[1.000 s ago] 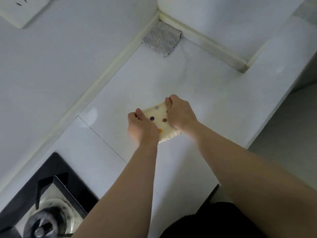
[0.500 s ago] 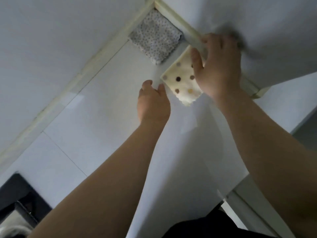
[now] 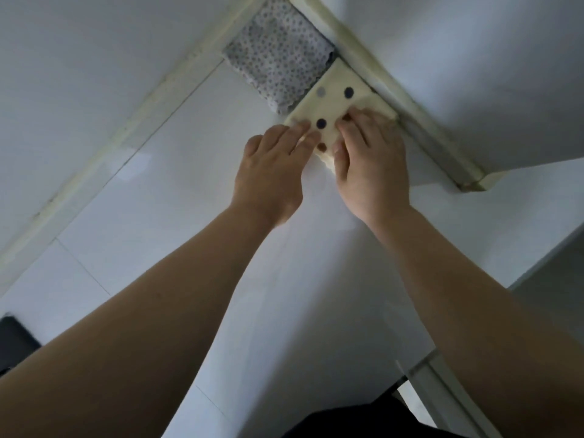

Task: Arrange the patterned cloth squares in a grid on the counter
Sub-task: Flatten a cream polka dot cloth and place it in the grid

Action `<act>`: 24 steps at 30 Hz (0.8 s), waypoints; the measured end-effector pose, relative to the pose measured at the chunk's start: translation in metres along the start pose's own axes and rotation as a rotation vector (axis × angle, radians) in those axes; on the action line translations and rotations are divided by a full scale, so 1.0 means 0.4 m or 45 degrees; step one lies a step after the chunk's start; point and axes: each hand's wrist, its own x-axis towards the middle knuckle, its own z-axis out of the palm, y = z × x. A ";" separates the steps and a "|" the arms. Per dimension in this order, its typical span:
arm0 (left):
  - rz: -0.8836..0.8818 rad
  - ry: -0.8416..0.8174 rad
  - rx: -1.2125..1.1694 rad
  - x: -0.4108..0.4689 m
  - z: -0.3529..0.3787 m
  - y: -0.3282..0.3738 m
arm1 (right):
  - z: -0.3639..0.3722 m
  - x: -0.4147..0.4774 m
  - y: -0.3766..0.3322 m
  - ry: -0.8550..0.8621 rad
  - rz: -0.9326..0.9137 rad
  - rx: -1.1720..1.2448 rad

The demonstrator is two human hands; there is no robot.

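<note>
Head view, down along both bare forearms toward the back corner of the white counter. Tucked right into that corner, flat: a grey speckled cloth square. Just beside it on the right, edge to edge and snug along the cream wall trim: a cream dotted cloth square, flat too, one corner pointing back toward the body, scalloped near edge peeking out between the hands. Straight ahead of both hands, then, and directly under the fingertips; no reach left to make. Left hand: flat, fingers straight and slightly spread, tips pressing on the cream square's left near edge, palm over bare counter, nothing gripped. Right hand: flat as well, fingers extended over the square's right half, covering some dots, pressing down rather than pinching, thumb lying along the near edge. Right hand nearer the trim and further onto the cloth; left only at the margin. Probably the smoothing and squaring of this second piece against the first, with the shared seam between the two squares as the line to keep true. Only two squares visible on the counter, so seemingly early in the grid. At the bottom left edge, a dark shape, well apart, too cropped to identify.
</note>
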 end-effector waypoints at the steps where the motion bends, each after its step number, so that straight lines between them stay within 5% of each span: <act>1: -0.009 0.014 0.015 0.007 -0.003 0.001 | 0.002 0.008 0.001 -0.001 -0.005 -0.002; 6: -0.035 0.266 -0.020 0.082 -0.044 0.010 | 0.008 0.011 0.006 0.042 -0.013 -0.030; 14: 0.023 -0.063 0.059 0.295 -0.073 -0.006 | -0.011 0.029 -0.005 0.203 0.116 -0.096; 24: -0.030 -0.008 0.071 0.262 -0.064 0.004 | -0.014 0.007 -0.006 0.034 0.194 -0.211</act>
